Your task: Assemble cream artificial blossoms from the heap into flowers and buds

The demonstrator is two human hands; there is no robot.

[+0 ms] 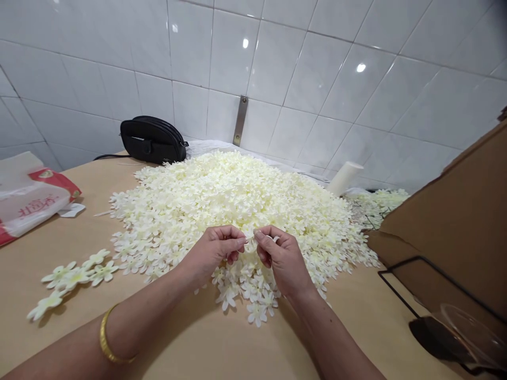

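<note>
Just over the front of a large heap of pale cream artificial flowers [222,184], my two hands meet with their fingertips almost touching. My left hand [222,243] is closed in a pinch, thumb against forefinger; whatever sits in it is too small to name. Thumb and forefinger of my right hand [279,253] are pinched too, and a white petal-like bit shows among its fingers, apparently part of an artificial flower. Loose blossoms lie below both hands on the brown tabletop [190,338]. A separate cluster of joined flowers [79,277] rests left of the heap.
A black bag [152,140] stands behind the heap by the tiled wall. At left lies a red-and-white plastic bag [35,198]. A white roll [344,178] leans behind the flowers. On the right are a cardboard box [455,211] and dark glasses [439,338].
</note>
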